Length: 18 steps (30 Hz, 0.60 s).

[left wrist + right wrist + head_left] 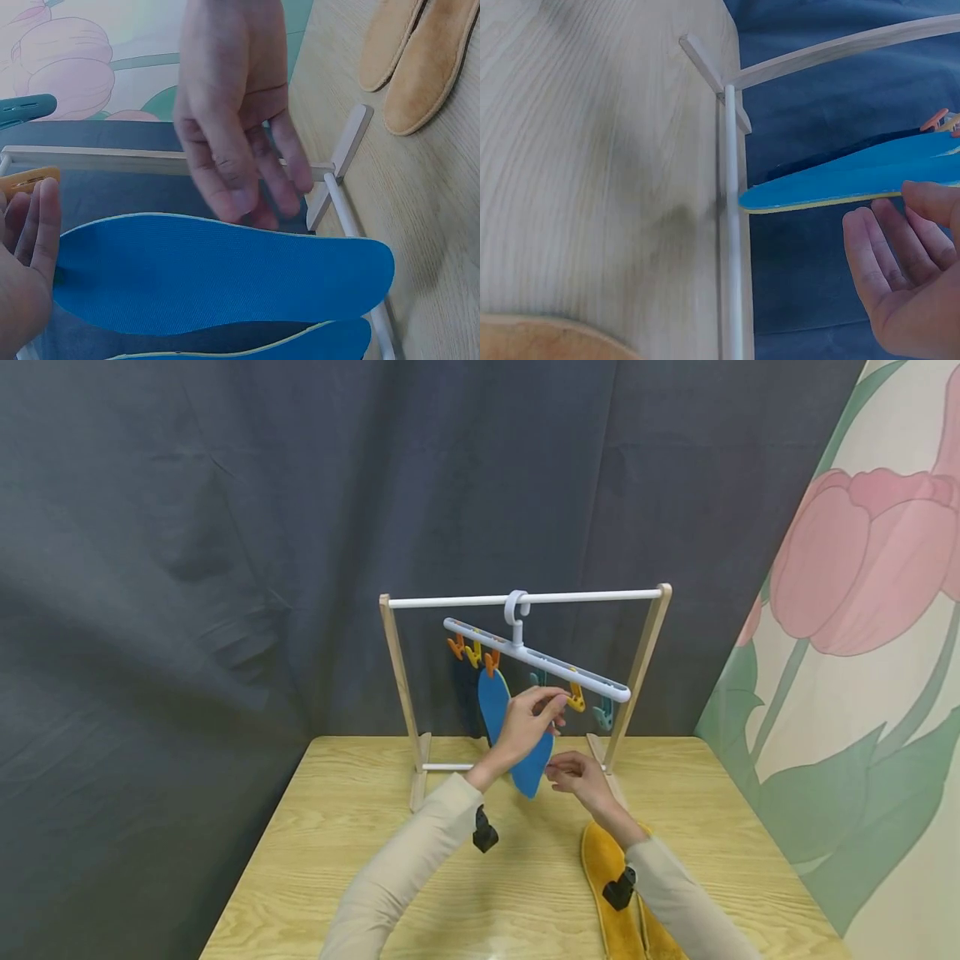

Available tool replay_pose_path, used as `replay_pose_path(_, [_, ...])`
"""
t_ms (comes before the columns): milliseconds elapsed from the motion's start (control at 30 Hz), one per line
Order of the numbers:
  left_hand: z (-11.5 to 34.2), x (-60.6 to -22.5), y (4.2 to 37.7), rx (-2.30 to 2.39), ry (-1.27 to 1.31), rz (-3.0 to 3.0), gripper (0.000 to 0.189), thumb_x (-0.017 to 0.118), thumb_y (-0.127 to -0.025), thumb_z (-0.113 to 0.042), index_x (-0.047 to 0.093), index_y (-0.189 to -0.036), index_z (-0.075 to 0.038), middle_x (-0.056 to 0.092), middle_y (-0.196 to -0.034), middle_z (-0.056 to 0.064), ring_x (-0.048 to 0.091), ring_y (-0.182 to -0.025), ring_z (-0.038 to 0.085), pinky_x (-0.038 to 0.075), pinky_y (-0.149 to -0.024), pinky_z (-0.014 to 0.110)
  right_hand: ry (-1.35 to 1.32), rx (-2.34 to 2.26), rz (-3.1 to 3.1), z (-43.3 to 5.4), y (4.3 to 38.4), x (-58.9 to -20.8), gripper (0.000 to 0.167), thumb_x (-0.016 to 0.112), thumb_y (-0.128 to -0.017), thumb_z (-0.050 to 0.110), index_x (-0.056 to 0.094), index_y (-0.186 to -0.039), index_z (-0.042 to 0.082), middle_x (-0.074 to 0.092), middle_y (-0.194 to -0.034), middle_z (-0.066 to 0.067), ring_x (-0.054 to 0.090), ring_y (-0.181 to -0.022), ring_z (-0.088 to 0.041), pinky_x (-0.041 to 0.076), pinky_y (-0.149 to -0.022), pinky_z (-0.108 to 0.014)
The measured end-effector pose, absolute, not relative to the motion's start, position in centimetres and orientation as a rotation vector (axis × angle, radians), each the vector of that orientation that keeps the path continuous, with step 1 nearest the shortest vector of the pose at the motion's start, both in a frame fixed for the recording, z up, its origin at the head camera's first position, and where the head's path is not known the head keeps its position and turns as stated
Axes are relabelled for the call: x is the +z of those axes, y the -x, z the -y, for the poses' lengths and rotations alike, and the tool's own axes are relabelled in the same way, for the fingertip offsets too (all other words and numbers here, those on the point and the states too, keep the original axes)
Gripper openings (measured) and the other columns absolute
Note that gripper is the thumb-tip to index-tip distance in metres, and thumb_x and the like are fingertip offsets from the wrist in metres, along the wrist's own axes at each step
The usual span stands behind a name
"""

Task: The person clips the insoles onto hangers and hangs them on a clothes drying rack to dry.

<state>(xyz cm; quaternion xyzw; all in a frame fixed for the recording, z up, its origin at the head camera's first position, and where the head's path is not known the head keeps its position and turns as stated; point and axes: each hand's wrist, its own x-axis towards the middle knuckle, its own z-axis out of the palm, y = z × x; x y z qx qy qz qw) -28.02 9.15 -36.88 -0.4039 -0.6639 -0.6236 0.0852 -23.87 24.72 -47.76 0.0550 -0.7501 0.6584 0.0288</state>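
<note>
My left hand (525, 722) pinches a yellow clip (575, 697) on the right half of a pale hanger (558, 667). Below it hangs a blue insole (225, 274), its top end partly hidden by that hand. A second blue insole (491, 697) hangs behind, under an orange clip (491, 663). My right hand (583, 781) is beside the lower part of the nearer insole, fingers loosely bent. In the left wrist view the fingertips of this right hand (236, 127) are right at the insole's edge.
The hanger hooks over the white top bar (450, 602) of a wooden-legged rack. More clips, such as a teal clip (603, 714), hang along it. Tan insoles (611, 893) lie on the wooden table (300, 860) under my right forearm. A dark curtain (225, 568) stands behind.
</note>
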Motion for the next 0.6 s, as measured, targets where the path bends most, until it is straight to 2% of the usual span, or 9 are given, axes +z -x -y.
replay_pose_path(100, [-9.6,-37.7,28.8,-1.849,1.158,2.003,0.023,0.055,-0.101,-0.005,0.064,-0.116,0.01,0.057,-0.1,0.023,0.067,-0.074,0.034,0.059,-0.061,0.039,-0.183,2.027,2.322,-25.1,23.7,-48.1,0.03,0.057,-0.098,-0.002,0.052,-0.123,-0.019,0.061,-0.115,-0.035,0.066,-0.099,-0.033,0.057,-0.083,-0.04])
replay_pose_path(200, [-9.9,-38.3,29.4,-1.87,1.117,2.016,0.022,0.057,-0.101,-0.009,0.066,-0.115,0.006,0.055,-0.104,0.019,0.068,-0.072,0.02,0.06,-0.062,0.038,-0.165,2.007,2.337,-25.5,23.5,-48.5,0.03,0.058,-0.098,-0.001,0.053,-0.122,-0.019,0.062,-0.114,-0.033,0.066,-0.097,-0.031,0.057,-0.082,-0.04])
replay_pose_path(267, [-10.1,-38.4,29.6,-1.886,1.109,2.02,0.022,0.057,-0.101,-0.012,0.067,-0.113,0.003,0.055,-0.106,0.016,0.068,-0.072,0.016,0.06,-0.063,0.037,-0.14,1.995,2.348,-25.7,23.4,-48.8,0.029,0.058,-0.098,0.0,0.055,-0.121,-0.017,0.063,-0.113,-0.031,0.066,-0.096,-0.03,0.057,-0.082,-0.039])
replay_pose_path(433, [-10.1,-38.3,29.6,-1.869,1.13,2.043,0.022,0.055,-0.103,-0.017,0.065,-0.113,-0.001,0.057,-0.107,0.015,0.07,-0.073,0.023,0.06,-0.067,0.034,-0.084,1.989,2.355,-26.4,23.2,-49.7,0.025,0.058,-0.097,-0.002,0.057,-0.118,-0.016,0.065,-0.109,-0.03,0.066,-0.095,-0.032,0.058,-0.081,-0.04])
replay_pose_path(600, [-10.0,-38.1,29.3,-1.895,1.135,2.07,0.024,0.052,-0.104,-0.02,0.062,-0.116,-0.002,0.065,-0.111,0.014,0.073,-0.08,0.027,0.057,-0.08,0.03,-0.088,1.896,2.412,-27.0,22.9,-50.6,0.023,0.06,-0.095,-0.005,0.059,-0.114,-0.017,0.066,-0.104,-0.03,0.067,-0.089,-0.03,0.058,-0.075,-0.035])
